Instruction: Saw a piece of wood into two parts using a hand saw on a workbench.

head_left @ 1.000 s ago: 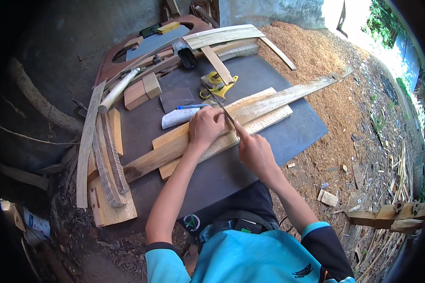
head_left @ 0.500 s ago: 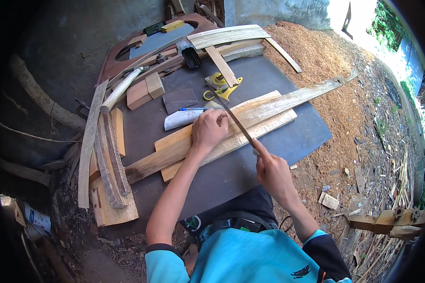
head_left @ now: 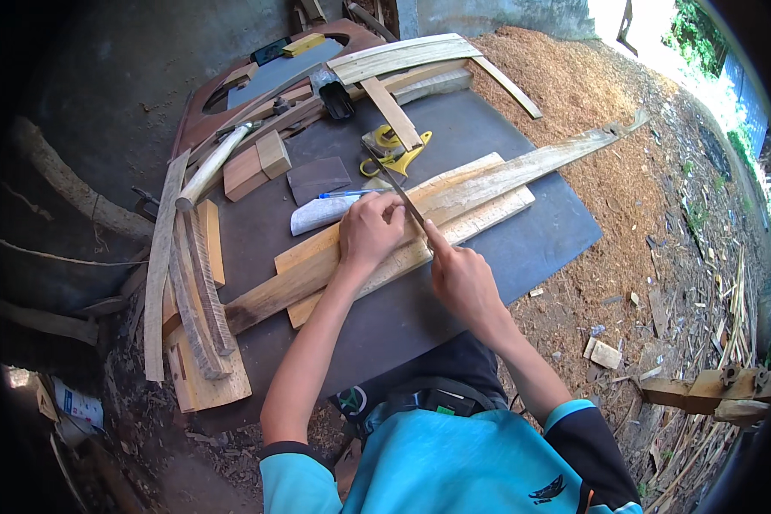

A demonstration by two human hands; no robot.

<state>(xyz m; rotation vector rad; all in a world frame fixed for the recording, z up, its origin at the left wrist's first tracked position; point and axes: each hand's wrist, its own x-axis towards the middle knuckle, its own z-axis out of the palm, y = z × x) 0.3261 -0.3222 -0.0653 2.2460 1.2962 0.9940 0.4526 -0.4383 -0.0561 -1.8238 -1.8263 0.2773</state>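
My left hand (head_left: 370, 231) grips a long weathered board (head_left: 522, 167) lying diagonally over two shorter pale planks (head_left: 488, 218), with its curled fingers beside a long, thin metal blade (head_left: 401, 194). My right hand (head_left: 461, 281) is closed on the near end of that blade, index finger stretched along it, and the blade crosses the board. Beyond them lie a folded pale paper (head_left: 315, 218), a blue pen (head_left: 341, 194), a dark flat sheet (head_left: 317, 178) and a yellow tool (head_left: 403, 162), possibly a tape measure, partly under a short strip (head_left: 390, 111).
The dark tabletop (head_left: 557, 240) also holds a hammer (head_left: 212, 171), wood blocks (head_left: 257, 167), a black object (head_left: 337, 103) and curved strips (head_left: 394, 53). More boards (head_left: 201, 368) lie at left. Sawdust (head_left: 574, 94) covers the ground at right; a timber piece (head_left: 694, 390) juts in lower right.
My right hand drew back toward the lower right half a second ago and has since pushed forward and left again with the blade. My left hand stays on the board.
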